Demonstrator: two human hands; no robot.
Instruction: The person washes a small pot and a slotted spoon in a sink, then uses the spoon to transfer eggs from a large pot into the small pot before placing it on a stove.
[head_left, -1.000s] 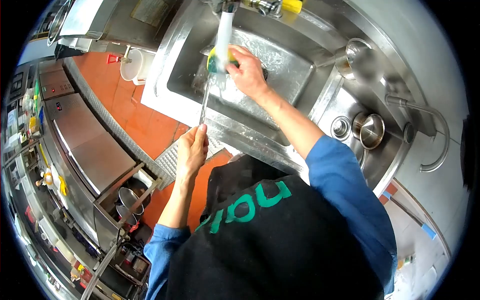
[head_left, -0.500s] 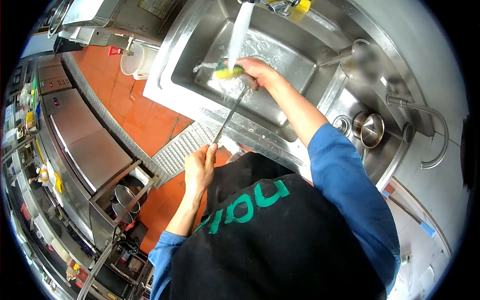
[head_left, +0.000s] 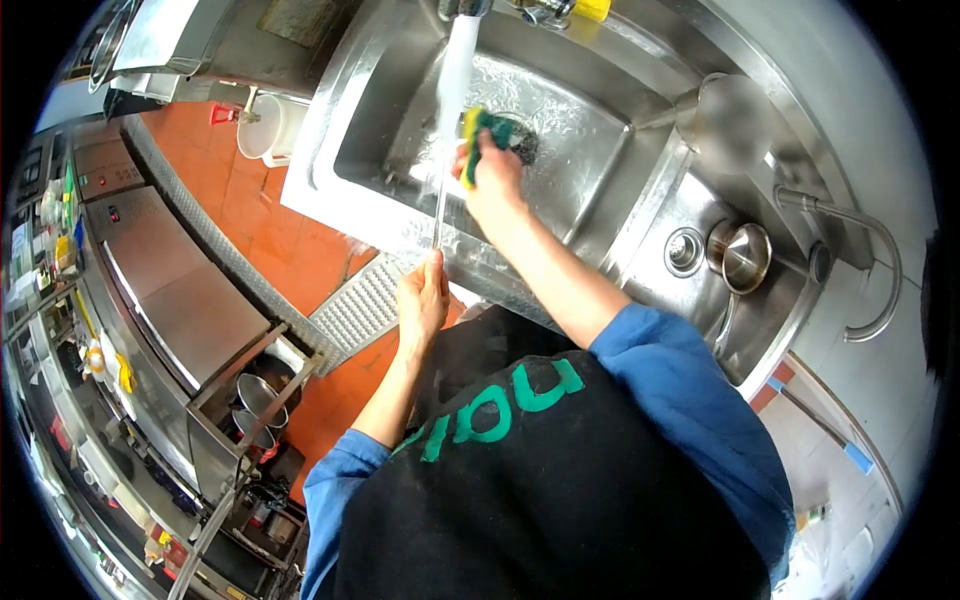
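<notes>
My left hand (head_left: 424, 298) is closed around the lower end of a long, thin metal-handled utensil (head_left: 440, 218) at the sink's front edge. Its far end runs up into the falling water and is hidden there, so I cannot tell its kind. My right hand (head_left: 497, 185) grips a yellow and green scrub sponge (head_left: 486, 140), held over the basin just right of the water stream (head_left: 455, 85). Splashing water covers the floor of the steel sink (head_left: 590, 165), and a dark round patch shows behind the sponge.
A second basin (head_left: 668, 290) on the right holds a small metal pot (head_left: 746, 258) near its drain. A curved metal pipe (head_left: 880, 230) stands beyond it. To the left, a white bucket (head_left: 263, 130) stands near the orange floor (head_left: 270, 235) and a steel counter (head_left: 190, 300).
My right hand and the sponge have come off the utensil and turned upright beside the stream. My left hand has brought the handle steeper, its upper part now under the water.
</notes>
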